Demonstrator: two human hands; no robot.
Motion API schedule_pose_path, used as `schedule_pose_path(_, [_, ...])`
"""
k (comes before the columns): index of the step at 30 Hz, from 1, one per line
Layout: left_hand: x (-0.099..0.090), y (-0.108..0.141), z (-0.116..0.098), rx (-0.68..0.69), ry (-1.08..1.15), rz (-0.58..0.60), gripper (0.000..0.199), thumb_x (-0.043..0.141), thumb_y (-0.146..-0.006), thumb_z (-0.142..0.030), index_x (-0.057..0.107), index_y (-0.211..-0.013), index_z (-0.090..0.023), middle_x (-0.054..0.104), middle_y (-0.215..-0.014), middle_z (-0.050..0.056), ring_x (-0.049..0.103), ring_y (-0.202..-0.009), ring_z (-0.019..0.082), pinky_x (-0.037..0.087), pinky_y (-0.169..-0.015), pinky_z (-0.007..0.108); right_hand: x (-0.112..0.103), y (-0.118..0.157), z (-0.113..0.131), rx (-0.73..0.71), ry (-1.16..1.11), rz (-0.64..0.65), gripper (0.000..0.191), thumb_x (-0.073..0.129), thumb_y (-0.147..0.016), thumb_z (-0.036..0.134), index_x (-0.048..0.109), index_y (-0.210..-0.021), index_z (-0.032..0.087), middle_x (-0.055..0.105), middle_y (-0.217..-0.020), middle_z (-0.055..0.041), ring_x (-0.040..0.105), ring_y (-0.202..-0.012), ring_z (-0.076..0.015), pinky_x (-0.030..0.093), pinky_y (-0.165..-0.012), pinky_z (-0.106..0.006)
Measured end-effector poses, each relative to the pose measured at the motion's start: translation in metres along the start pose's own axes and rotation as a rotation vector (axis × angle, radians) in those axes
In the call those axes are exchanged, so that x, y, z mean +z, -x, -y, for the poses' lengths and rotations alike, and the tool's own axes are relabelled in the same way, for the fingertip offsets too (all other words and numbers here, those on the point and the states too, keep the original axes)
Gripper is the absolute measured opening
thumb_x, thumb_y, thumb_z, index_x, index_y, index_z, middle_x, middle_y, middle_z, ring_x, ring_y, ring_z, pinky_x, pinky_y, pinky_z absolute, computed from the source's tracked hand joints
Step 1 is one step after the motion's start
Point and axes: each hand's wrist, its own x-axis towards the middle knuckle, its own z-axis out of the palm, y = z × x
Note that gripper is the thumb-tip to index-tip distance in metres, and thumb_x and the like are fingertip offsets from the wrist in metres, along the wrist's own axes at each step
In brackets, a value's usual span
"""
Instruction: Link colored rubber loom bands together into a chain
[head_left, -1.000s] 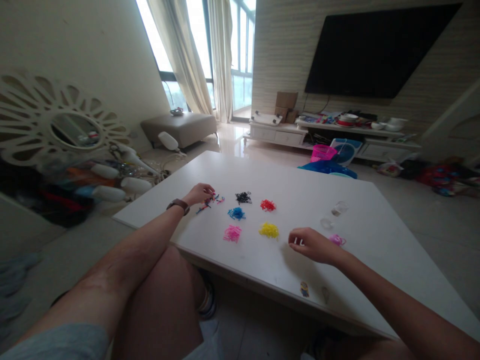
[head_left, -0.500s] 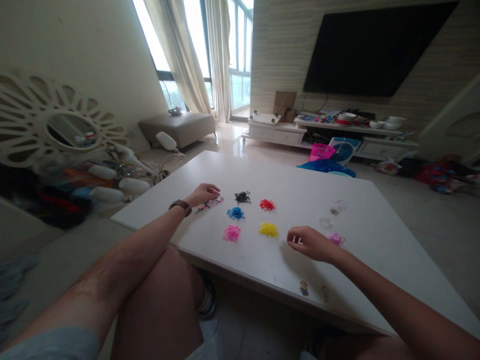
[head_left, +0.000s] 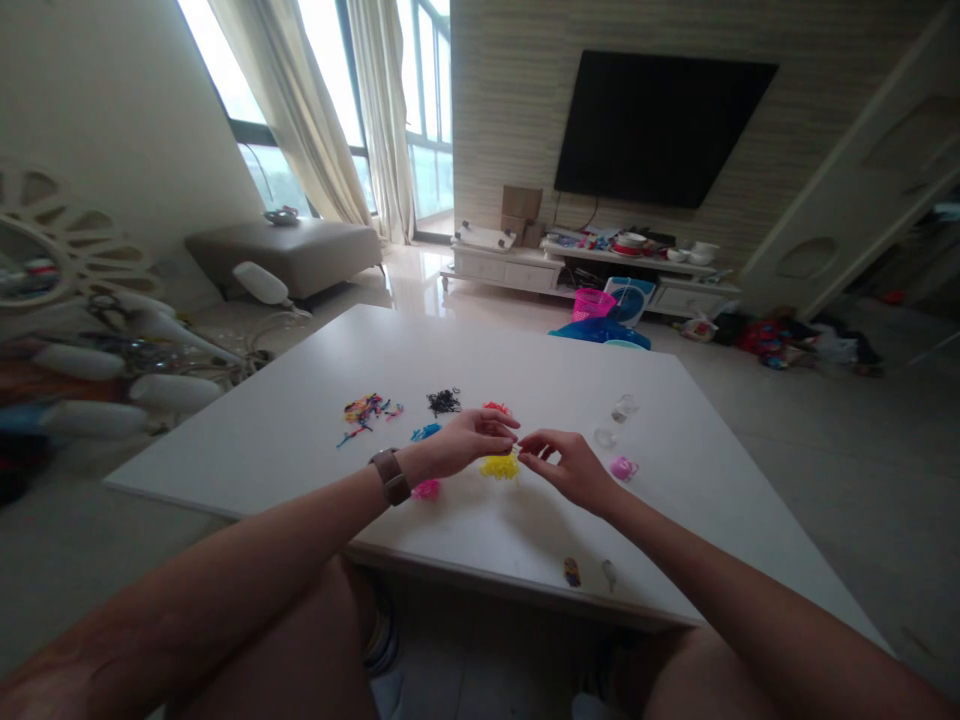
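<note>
My left hand (head_left: 480,442), with a watch (head_left: 390,476) on its wrist, hovers above the piles of small bands. Its fingertips meet those of my right hand (head_left: 566,468), and both hands are pinched; whatever lies between the fingers is too small to make out. Just under them is the yellow pile (head_left: 499,467). Partly covered by my left hand are the red pile (head_left: 496,408), the blue pile (head_left: 427,432) and the pink pile (head_left: 427,490). Black bands (head_left: 444,401) lie behind, and a mixed-colour heap (head_left: 364,411) is further left.
On the white table (head_left: 300,400), right of my hands, lie two clear small containers (head_left: 624,407) and a pink item (head_left: 623,468). A small yellow-and-blue figure (head_left: 572,572) and a small pale piece (head_left: 608,575) sit near the front edge. Beyond stands a pink basket (head_left: 592,304).
My left hand has left the multicoloured heap and moved right, over the piles. My right hand has come in to meet it above the yellow bands. The head view has turned right.
</note>
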Motion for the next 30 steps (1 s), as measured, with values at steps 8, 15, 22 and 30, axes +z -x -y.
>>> schedule_pose_path(8, [0.008,-0.012,0.001,0.004,0.077,0.022,0.041,0.088,-0.064,-0.018,0.070,-0.100,-0.012,0.069,-0.085,0.005,0.066,-0.080,0.012,0.049,-0.080,0.029,-0.007,-0.001,0.005,-0.033,0.041,-0.079,0.010,0.065,-0.087,0.024,0.074,-0.087,0.019,0.073,-0.075,-0.0017,0.065,-0.064,-0.0136,0.051,-0.060,-0.025])
schedule_pose_path(15, [0.011,-0.011,0.005,-0.030,0.103,0.015,0.040,0.088,-0.064,-0.018,0.070,-0.098,-0.012,0.070,-0.084,0.005,0.066,-0.079,0.012,0.049,-0.080,0.028,-0.009,0.002,0.001,-0.065,0.068,-0.088,0.012,0.064,-0.087,0.023,0.075,-0.088,0.019,0.074,-0.074,-0.0020,0.065,-0.063,-0.0139,0.051,-0.062,-0.025])
schedule_pose_path(22, [0.013,-0.009,0.002,-0.050,0.115,0.013,0.037,0.087,-0.065,-0.016,0.070,-0.098,-0.012,0.069,-0.084,0.004,0.065,-0.079,0.011,0.049,-0.080,0.027,-0.012,0.001,0.004,-0.045,0.002,-0.042,0.011,0.063,-0.085,0.025,0.072,-0.083,0.019,0.073,-0.072,-0.0023,0.064,-0.063,-0.0141,0.053,-0.063,-0.026])
schedule_pose_path(30, [0.013,-0.007,0.000,-0.065,0.128,0.008,0.032,0.085,-0.068,-0.014,0.069,-0.096,-0.012,0.069,-0.087,0.005,0.066,-0.083,0.013,0.050,-0.084,0.030,-0.013,0.001,0.006,-0.076,0.058,-0.079,0.009,0.062,-0.081,0.018,0.067,-0.074,0.018,0.067,-0.065,-0.0003,0.060,-0.059,-0.0119,0.049,-0.061,-0.024])
